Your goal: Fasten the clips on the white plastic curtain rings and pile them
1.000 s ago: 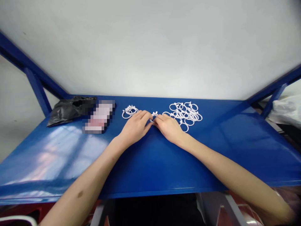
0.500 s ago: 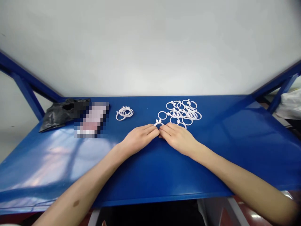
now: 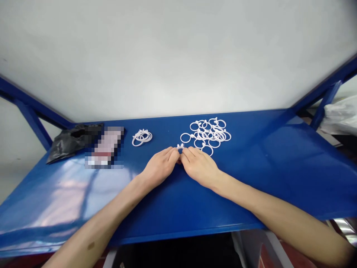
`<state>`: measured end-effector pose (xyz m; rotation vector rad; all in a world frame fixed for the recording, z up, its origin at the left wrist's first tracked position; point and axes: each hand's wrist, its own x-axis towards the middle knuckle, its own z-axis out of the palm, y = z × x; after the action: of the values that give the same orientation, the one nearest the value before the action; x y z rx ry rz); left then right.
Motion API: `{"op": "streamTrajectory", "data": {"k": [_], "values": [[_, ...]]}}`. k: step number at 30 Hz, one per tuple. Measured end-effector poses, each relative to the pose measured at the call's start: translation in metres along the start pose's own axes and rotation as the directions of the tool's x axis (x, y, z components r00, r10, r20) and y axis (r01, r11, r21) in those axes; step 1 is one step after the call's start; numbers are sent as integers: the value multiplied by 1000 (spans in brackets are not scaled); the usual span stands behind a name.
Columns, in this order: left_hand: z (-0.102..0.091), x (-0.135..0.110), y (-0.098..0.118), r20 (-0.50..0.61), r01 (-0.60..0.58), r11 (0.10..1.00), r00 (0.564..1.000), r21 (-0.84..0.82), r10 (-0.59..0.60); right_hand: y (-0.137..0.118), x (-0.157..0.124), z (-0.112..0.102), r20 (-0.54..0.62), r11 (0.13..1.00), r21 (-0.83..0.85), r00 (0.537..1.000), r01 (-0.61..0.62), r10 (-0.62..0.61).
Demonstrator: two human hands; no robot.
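Observation:
My left hand [image 3: 161, 164] and my right hand [image 3: 199, 163] meet at the middle of the blue table, fingers bent and pressed together. Between their fingertips they grip one white plastic ring [image 3: 180, 146]. Its two small knobs stick up beyond the fingers, while most of its loop is hidden by my hands. Just past my right hand lies a loose spread of several white rings [image 3: 209, 134], overlapping one another. To the left, beyond my left hand, a smaller bunch of white rings [image 3: 142, 137] lies gathered closely.
A blurred-out flat object [image 3: 107, 145] rests on the left of the blue table [image 3: 178, 208], beside a crumpled black plastic bag [image 3: 74, 143]. A pale wall [image 3: 178, 67] rises behind the table. Blue metal braces [image 3: 33, 119] slant at both sides.
The whole view has shifted and tilted slightly. Both hands keep hold of the ring, and less of its loop shows between my fingers than before. The loose rings and the bunch lie unchanged.

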<state>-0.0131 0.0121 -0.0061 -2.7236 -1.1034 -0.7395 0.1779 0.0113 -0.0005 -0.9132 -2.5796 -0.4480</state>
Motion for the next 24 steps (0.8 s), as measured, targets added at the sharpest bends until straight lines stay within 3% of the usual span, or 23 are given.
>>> {"op": "streamTrajectory", "data": {"k": [3, 6, 9, 12, 15, 18, 24], "values": [[2, 1, 2, -29, 12, 997, 1000, 72, -9, -2, 1, 0, -9, 999, -5, 999, -42, 42], [2, 0, -2, -30, 17, 1000, 999, 23, -16, 5, 0, 1, 0, 997, 76, 1000, -5, 5], [-4, -4, -16, -64, 91, 996, 994, -16, -92, 19, 0, 2, -78, 982, 185, 997, 29, -15], [-16, -11, -41, -114, 217, 974, 971, 70, -208, 35, 0, 4, -140, 974, 225, 989, -20, 53], [-26, -18, -67, -107, 310, 924, 950, 226, -293, 49, 1, 8, -96, 978, 171, 986, -117, 134], [-29, -24, -82, -97, 360, 874, 932, 328, -348, 56, 1, 14, -10, 985, 109, 990, -136, 138], [-30, -23, -75, -166, 429, 826, 903, 365, -396, 52, 1, 16, 81, 985, 161, 995, -62, 50]]}}
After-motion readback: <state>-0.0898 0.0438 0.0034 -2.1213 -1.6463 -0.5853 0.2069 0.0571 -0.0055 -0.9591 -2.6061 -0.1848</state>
